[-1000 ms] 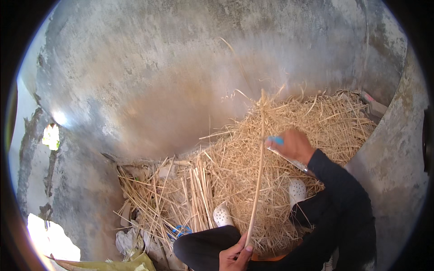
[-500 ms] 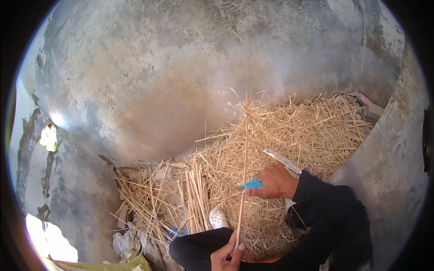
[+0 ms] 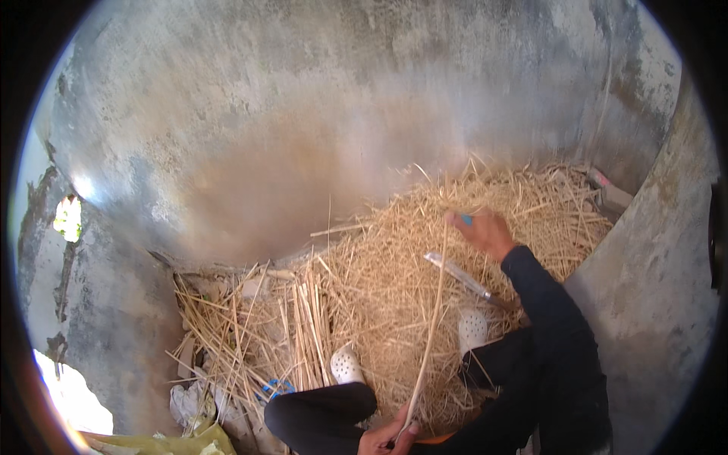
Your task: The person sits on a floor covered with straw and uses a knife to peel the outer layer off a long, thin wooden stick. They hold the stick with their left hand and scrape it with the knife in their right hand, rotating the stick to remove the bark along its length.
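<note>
My left hand [image 3: 387,440], at the lower edge, is closed round the near end of a long, thin, pale plant stalk [image 3: 432,334]. The stalk slants away from me over a heap of straw-like shavings [image 3: 394,280]. My right hand [image 3: 487,233] is at its far end, closed on a small blue-handled cutting knife [image 3: 465,220]. Most of that knife is hidden by the fingers, and its blade cannot be made out. On the shavings between my hands lies a larger knife [image 3: 459,274] with a broad metal blade and a brownish handle.
A bundle of straight stalks [image 3: 309,326] and looser sticks [image 3: 227,326] lie on the left. My feet wear white perforated clogs [image 3: 346,365]. Curved concrete walls [image 3: 303,114] surround the heap. A brick-like block [image 3: 613,199] lies at far right, a yellowish sack [image 3: 189,444] at near left.
My right hand has moved away from me, from the stalk's middle to its far end, with the small knife. The stalk now leans further right. My left hand still holds the near end.
</note>
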Action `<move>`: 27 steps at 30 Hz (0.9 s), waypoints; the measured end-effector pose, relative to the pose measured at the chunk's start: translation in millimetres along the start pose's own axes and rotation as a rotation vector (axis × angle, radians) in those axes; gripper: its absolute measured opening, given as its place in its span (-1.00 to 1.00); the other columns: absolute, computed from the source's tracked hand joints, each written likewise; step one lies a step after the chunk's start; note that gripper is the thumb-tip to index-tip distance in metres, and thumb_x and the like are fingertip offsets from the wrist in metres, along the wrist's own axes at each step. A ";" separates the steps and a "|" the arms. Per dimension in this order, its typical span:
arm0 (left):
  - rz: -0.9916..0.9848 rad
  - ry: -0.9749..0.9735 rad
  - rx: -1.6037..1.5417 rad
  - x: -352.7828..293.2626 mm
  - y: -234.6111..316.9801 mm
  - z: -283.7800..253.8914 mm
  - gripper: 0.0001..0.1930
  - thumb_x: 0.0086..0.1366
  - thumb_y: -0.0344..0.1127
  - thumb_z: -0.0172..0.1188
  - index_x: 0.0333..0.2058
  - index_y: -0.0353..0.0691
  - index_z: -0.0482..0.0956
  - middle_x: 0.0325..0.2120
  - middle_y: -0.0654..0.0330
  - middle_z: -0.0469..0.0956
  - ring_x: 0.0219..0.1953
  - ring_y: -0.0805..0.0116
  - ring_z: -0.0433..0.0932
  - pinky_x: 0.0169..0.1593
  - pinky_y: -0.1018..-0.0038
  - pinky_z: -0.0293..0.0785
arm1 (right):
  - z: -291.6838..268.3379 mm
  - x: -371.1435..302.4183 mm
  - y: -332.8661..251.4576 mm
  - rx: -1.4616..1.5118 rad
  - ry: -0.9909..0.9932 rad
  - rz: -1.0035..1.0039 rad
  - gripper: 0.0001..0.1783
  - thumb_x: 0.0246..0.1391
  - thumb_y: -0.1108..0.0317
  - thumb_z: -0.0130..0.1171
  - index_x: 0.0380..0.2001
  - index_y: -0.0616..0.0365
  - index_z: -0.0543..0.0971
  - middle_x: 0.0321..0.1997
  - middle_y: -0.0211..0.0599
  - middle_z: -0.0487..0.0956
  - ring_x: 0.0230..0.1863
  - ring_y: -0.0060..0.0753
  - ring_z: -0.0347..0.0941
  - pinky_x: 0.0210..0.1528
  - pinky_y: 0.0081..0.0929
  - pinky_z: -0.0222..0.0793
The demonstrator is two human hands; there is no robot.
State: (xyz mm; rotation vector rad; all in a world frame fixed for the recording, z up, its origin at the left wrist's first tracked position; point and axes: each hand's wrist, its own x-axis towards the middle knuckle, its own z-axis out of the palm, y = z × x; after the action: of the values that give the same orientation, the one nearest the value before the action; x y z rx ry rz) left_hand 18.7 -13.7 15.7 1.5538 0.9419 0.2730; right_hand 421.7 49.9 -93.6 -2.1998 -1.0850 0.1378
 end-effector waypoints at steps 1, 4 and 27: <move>-0.037 0.047 0.022 11.2 -3.6 -0.3 -0.81 0.31 -0.33 0.09 -0.24 -0.33 0.58 -0.64 0.42 0.34 -0.55 0.65 0.28 -0.50 0.62 0.23 | -0.3 -7.6 -3.8 0.025 0.022 -0.059 -0.07 0.05 -0.53 -0.34 -0.77 0.18 0.46 -0.83 -0.31 0.28 -0.75 -0.23 0.27 -0.64 -0.20 0.22; 0.020 0.040 -0.019 41.0 -14.4 -16.6 -0.77 0.33 -0.34 0.05 -0.14 -0.32 0.57 -0.64 0.44 0.33 -0.55 0.66 0.28 -0.50 0.64 0.23 | 5.5 -38.8 -54.8 -0.017 -0.264 -0.100 -0.11 -0.01 -0.55 -0.25 -0.71 0.13 0.51 -0.78 -0.22 0.39 -0.68 -0.18 0.39 -0.59 -0.21 0.29; 0.750 0.184 -0.498 232.6 49.1 -76.4 -0.54 0.41 -0.26 -0.05 0.17 -0.35 0.14 -0.21 -0.04 0.57 -0.25 0.29 0.63 -0.25 0.53 0.59 | 19.0 -79.9 -107.2 0.306 -0.231 -0.180 -0.67 0.10 0.16 0.20 -0.51 0.23 0.52 -0.75 -0.24 0.34 -0.71 -0.39 0.25 -0.57 -0.38 0.16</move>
State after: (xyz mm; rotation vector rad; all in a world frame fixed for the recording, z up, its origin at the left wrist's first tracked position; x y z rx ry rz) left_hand 137.6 205.4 0.5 1.3616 0.3385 1.1081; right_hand 291.4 46.8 -58.0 -1.8369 -1.2886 0.4569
